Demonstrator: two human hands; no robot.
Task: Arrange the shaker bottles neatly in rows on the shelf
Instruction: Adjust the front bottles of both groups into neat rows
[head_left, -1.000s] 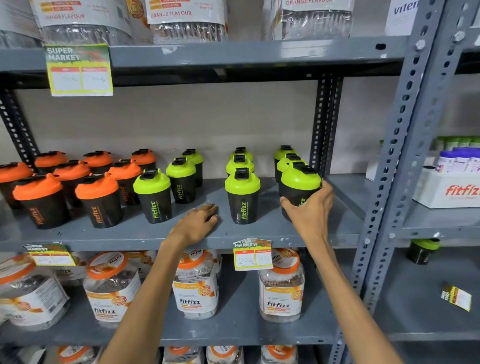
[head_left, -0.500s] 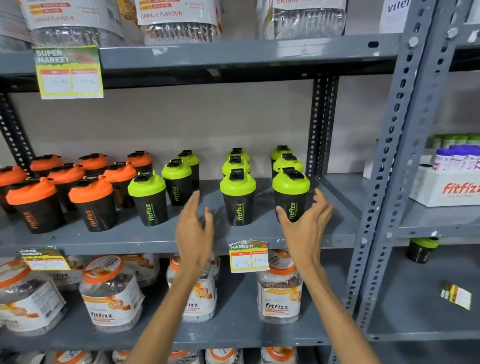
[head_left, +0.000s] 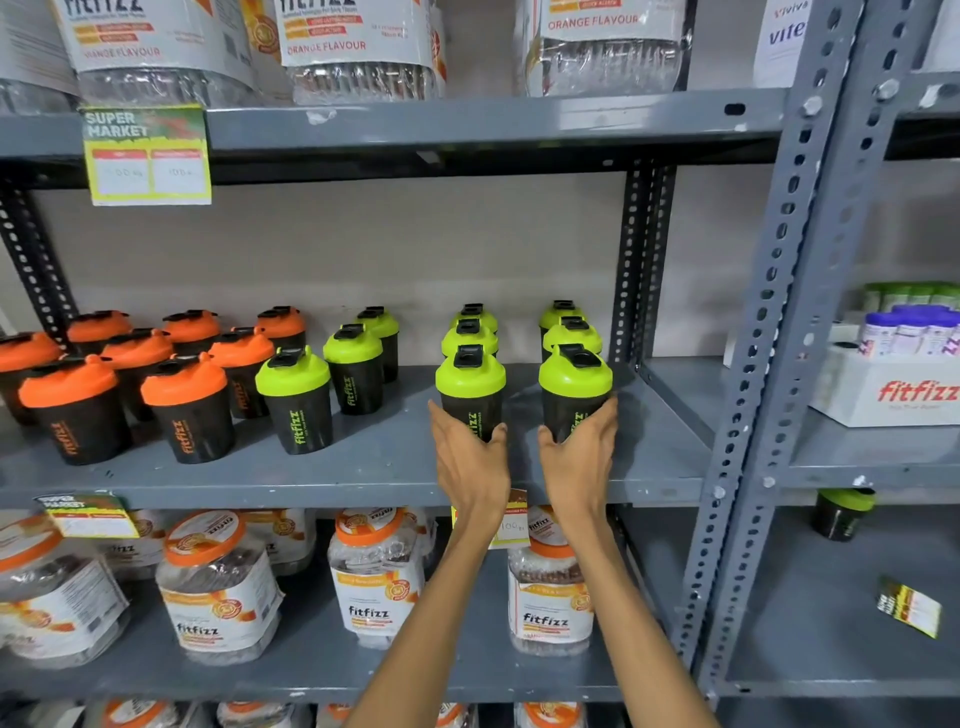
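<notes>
Black shaker bottles stand on the grey middle shelf (head_left: 363, 467). Several with orange lids (head_left: 182, 410) crowd the left part. Green-lidded ones form three rows running front to back. My left hand (head_left: 470, 462) wraps the base of the front bottle of the middle green row (head_left: 470, 387). My right hand (head_left: 579, 460) wraps the base of the front bottle of the right green row (head_left: 574, 382). Both bottles stand upright on the shelf. A third green row starts with a bottle (head_left: 296, 400) further left.
Large fitfizz jars (head_left: 218, 597) fill the shelf below, and bigger jars (head_left: 358, 47) sit above. A perforated upright (head_left: 763, 364) bounds the shelf on the right. The neighbouring bay holds a white fitfizz box (head_left: 893, 389) and a lone green-lidded bottle (head_left: 841, 512) lower down.
My right hand let go of the right front green bottle and has closed on it again. My left hand rose from the shelf surface and took hold of the middle front green bottle.
</notes>
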